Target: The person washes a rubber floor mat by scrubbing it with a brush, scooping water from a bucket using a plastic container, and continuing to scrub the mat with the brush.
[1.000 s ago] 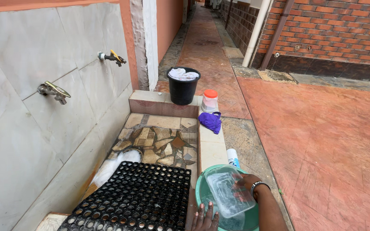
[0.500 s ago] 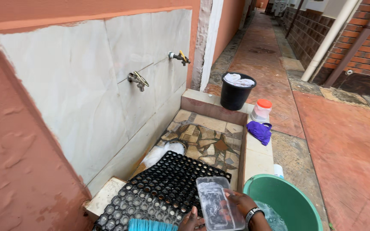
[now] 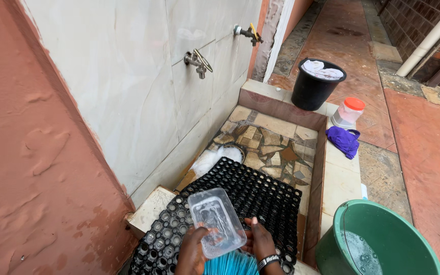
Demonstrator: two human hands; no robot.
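A clear plastic rectangular container (image 3: 216,221) is held over the black rubber mat (image 3: 240,196), tilted, with water in it. My left hand (image 3: 193,249) grips its lower left side and my right hand (image 3: 260,243), with a dark wristband, holds its lower right edge. Blue brush bristles (image 3: 231,264) show just below the container, between my hands. The green basin (image 3: 383,244) with soapy water stands to the right of my hands.
Two brass taps (image 3: 197,59) stick out of the marble wall on the left. A black bucket (image 3: 315,84) with white cloth, a jar with an orange lid (image 3: 349,111) and a purple cloth (image 3: 344,140) sit on the low kerb. Foam lies by the drain (image 3: 211,157).
The container was lifted out of the green basin and carried left over the black mat. My view swung left and down; both hands now hold the container.
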